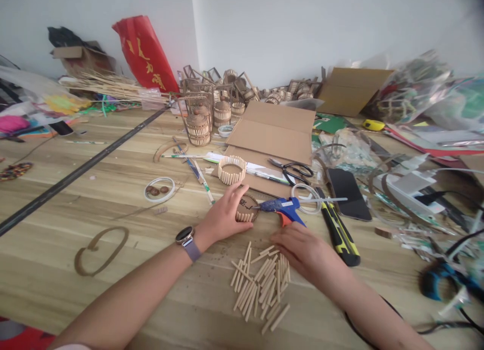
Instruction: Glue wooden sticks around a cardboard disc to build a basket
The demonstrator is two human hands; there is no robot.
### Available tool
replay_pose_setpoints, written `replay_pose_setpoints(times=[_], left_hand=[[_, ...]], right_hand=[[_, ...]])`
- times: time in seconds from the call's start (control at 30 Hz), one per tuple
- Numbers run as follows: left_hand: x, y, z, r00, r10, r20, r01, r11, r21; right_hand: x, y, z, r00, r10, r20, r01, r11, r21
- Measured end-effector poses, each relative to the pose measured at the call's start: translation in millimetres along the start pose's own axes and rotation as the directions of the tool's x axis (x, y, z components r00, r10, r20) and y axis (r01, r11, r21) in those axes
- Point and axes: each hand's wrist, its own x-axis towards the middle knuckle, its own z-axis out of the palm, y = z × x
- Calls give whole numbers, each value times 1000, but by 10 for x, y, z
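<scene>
My left hand (223, 214) curls around a small round wooden base (251, 202) that lies on the table, thumb at its near edge and fingers at its far side. Short light sticks stand in a row along the near rim, and dark markings show on its face. A blue glue gun (278, 206) with an orange trigger points left, its nozzle tip at the right edge of the base. My right hand (302, 244) is closed at the gun's handle, its fingers partly hidden. Just below lies a loose pile of short wooden sticks (264, 284).
Beyond the base stands a ring of sticks (232, 169). Black-handled scissors (297, 172), cardboard (270, 133), a yellow-black utility knife (340, 231) and a phone (348, 193) lie right of centre. Small finished baskets (198, 128) crowd the back. A white ring (159, 189) lies left.
</scene>
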Motion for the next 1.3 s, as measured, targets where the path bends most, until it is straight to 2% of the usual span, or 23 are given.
replay_pose_setpoints(times=[0.1,0.2,0.33,0.43,0.53,0.67,0.83,1.03,1.13,1.2,1.3], left_hand=[[5,4,2,1000,-9,-3,9,1000,-1],[12,8,4,1000,-19,2,19,1000,-2],[14,-8,8,1000,-14,6,14,1000,-4],[14,-19,9,1000,13,3,-13,1000,-20],[18,-7,3,1000,-3,11,3,1000,-11],[21,29,-6,1000,-24,7,24,1000,-2],[19,42,-6,1000,-19,-4,19,1000,-3],[19,37,-11,1000,-26,6,26,1000,-1],[18,32,-12,999,-34,11,34,999,-3],[18,26,-12,999,-36,16,37,999,-7],[18,11,-8,999,-35,19,36,999,-27]], right_hand=[[60,-152,51,988,-115,101,125,987,-99],[119,-268,76,969,-119,216,170,957,-234],[194,-256,150,969,-112,222,181,929,-324],[244,-140,158,982,-107,152,143,957,-251],[287,-45,56,994,19,111,-9,996,-91],[323,-2,-106,987,161,29,-163,979,125],[348,20,-153,917,399,2,-390,896,212],[455,19,-198,839,540,64,-534,796,286],[518,46,-199,820,542,184,-570,744,349],[554,71,-180,844,492,213,-535,755,378],[589,93,-126,901,392,183,-433,817,381]])
